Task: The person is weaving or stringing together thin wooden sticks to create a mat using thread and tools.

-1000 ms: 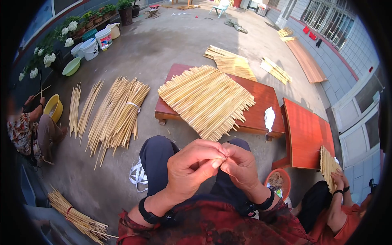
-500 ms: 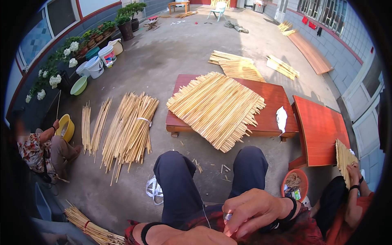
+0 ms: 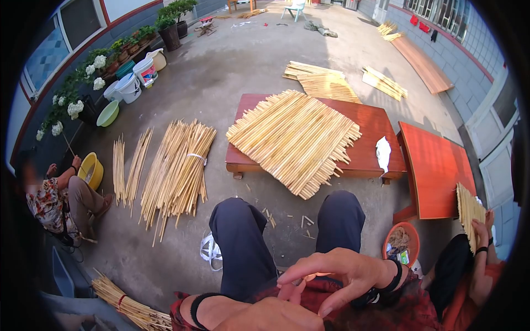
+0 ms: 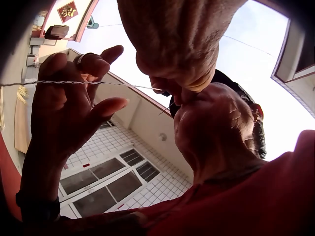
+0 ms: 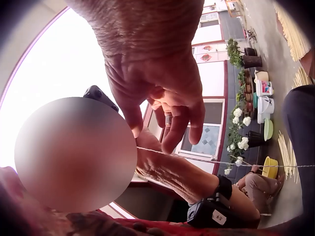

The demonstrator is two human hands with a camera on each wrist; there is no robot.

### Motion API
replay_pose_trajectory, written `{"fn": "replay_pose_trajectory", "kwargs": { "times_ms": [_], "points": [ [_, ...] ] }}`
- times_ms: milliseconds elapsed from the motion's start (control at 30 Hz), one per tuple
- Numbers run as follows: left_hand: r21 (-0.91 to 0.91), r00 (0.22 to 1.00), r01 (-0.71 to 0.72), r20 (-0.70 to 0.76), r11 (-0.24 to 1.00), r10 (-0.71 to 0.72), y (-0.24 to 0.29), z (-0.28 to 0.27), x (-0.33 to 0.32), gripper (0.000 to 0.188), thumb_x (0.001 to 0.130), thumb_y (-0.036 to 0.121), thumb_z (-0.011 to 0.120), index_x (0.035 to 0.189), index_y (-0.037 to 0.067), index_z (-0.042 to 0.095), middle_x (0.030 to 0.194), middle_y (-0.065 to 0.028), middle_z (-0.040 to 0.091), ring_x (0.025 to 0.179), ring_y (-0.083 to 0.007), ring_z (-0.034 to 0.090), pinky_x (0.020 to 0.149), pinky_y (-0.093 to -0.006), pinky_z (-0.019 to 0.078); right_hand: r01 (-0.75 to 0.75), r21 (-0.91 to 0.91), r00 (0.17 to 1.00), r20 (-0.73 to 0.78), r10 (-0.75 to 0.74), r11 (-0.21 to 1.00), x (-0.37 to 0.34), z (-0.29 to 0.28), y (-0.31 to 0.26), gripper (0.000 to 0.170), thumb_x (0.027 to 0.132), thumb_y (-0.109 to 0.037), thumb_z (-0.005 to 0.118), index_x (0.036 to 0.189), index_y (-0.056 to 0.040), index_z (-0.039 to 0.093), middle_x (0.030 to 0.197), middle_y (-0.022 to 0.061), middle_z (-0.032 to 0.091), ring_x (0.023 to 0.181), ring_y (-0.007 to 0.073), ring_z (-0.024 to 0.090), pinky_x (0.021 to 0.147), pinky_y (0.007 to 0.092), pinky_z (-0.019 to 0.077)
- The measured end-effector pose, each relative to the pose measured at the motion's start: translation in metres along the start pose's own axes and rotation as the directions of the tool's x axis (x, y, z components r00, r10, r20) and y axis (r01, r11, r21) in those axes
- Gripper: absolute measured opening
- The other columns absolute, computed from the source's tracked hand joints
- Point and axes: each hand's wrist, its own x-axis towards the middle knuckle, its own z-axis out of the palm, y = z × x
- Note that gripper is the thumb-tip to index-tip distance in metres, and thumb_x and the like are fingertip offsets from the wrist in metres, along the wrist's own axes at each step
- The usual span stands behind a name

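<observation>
A twisted white thread (image 4: 98,82) runs across the left wrist view to the fingertips of my left hand (image 4: 177,39), which pinch it right at the mouth. A thin, needle-like strand (image 4: 167,108) sticks out below those fingertips. My right hand (image 5: 152,73), with a ring on one finger, has its fingers spread apart beside the left; the thread passes close by them. In the head view both hands are low and near the body, the left hand (image 3: 265,315) partly cut off at the bottom edge. Ahead of the knees, a mat of pale stalks (image 3: 292,143) lies on a low red table (image 3: 364,118).
Bundled stalks (image 3: 176,165) lie on the floor to the left. A second red table (image 3: 436,171) stands at the right, near an orange basin (image 3: 411,237). One person sits at far left by a yellow basin (image 3: 94,171); another at right holds a small stalk mat (image 3: 469,218).
My hands have come from together above the knees back toward the body and up to the mouth. The right hand's fingers have spread. The view has tipped upward.
</observation>
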Motion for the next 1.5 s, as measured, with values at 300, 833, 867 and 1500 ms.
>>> {"fn": "replay_pose_trajectory", "kwargs": {
  "times_ms": [300,833,867,1500],
  "points": [
    [0.052,0.966,-0.210,-0.141,0.976,0.215,-0.023,0.013,-0.009,0.006,0.071,-0.003,0.054,0.067,-0.003,0.058,0.077,-0.0172,0.060,0.048,-0.0166,0.045,0.042,-0.0248,0.0343,0.153,-0.061,0.988,0.008,-0.152,0.986,-0.009,-0.017,0.006,0.013,0.078,-0.012,0.062,0.083,0.0000,0.064,0.086,0.0150,0.059,0.074,0.0252,0.053,0.069,0.0345,0.0406],
    [0.003,0.995,0.073,-0.075,0.997,-0.073,-0.010,-0.001,0.001,0.007,0.074,-0.001,0.055,0.068,-0.004,0.058,0.074,-0.0180,0.059,0.047,-0.0179,0.048,0.038,-0.0232,0.0322,0.207,-0.025,0.950,0.243,-0.195,0.978,0.005,-0.021,0.010,0.011,0.082,-0.010,0.057,0.086,-0.0005,0.060,0.073,0.0049,0.057,0.064,0.0211,0.050,0.056,0.0287,0.0400],
    [-0.017,0.994,0.079,-0.079,0.997,-0.080,-0.010,-0.001,-0.001,0.007,0.073,-0.002,0.055,0.067,-0.004,0.058,0.073,-0.0180,0.059,0.047,-0.0180,0.049,0.037,-0.0228,0.0316,0.205,-0.026,0.952,0.238,-0.193,0.979,0.005,-0.023,0.010,0.011,0.082,-0.010,0.057,0.086,-0.0005,0.060,0.073,0.0049,0.057,0.064,0.0211,0.050,0.056,0.0287,0.0400],
    [-0.109,0.996,0.080,-0.037,0.991,-0.084,-0.023,-0.034,-0.041,0.002,0.072,-0.005,0.058,0.073,-0.005,0.059,0.080,-0.0215,0.059,0.058,-0.0185,0.051,0.052,-0.0273,0.0394,0.397,-0.129,0.912,-0.059,-0.407,0.909,-0.007,-0.020,0.034,0.014,0.074,-0.010,0.066,0.072,0.0029,0.062,0.061,0.0087,0.055,0.044,0.0186,0.042,0.038,0.0293,0.0309]
  ]
}}
